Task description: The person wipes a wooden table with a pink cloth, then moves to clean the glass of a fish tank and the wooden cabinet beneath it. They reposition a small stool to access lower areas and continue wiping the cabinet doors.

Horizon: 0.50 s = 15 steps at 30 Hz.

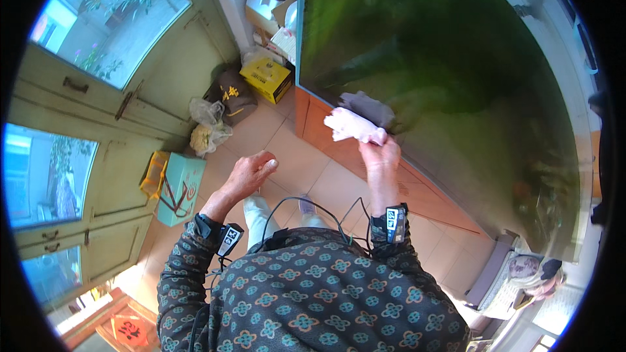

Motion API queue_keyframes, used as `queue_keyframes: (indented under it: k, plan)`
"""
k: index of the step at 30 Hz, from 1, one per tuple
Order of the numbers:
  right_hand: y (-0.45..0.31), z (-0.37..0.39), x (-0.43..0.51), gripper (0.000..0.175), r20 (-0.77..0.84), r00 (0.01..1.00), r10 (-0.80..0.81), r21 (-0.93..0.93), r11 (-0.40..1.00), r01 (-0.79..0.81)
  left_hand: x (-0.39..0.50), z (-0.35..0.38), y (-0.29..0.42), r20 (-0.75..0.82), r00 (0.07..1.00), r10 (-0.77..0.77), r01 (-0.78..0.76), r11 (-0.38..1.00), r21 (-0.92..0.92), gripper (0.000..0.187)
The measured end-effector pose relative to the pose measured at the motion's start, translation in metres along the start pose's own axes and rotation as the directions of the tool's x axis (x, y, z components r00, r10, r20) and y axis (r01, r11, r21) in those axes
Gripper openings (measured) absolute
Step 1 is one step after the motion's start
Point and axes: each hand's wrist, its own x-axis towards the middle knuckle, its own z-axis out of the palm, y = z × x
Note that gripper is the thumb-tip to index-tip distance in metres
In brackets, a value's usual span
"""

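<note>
My right hand [380,156] grips a pale pinkish-white cloth [356,126] at one end. The cloth is at the lower edge of the large glass pane of a green aquarium [440,73], and a dark reflection of it shows in the glass. I cannot tell how firmly it presses there. My left hand [248,174] hangs over the tiled floor, its fingers curled in and nothing visible in them. An orange-brown wooden cabinet [332,139] stands under the aquarium. Strapped devices sit on both wrists.
At left are green wooden doors [110,156] with glass panes. A yellow box [266,78], dark bag [234,93], plastic bag with a cauliflower [201,138] and teal box [178,188] stand on the floor. Black cables [303,199] loop before my waist. A cushioned seat [494,274] is at right.
</note>
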Motion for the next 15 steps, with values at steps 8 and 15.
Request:
queue_keyframes:
  k: [8,15]
  plan:
    - [0.017,0.071,-0.019,0.023,0.247,0.949,0.196,0.138,0.962,-0.234,0.006,-0.027,0.057,-0.045,0.995,0.093,-0.092,0.995,0.025,0.035]
    - [-0.075,0.159,-0.197,0.010,0.299,0.952,-0.060,-0.043,0.996,0.077,0.019,-0.016,0.084,0.015,0.986,0.165,-0.165,0.986,0.002,0.034]
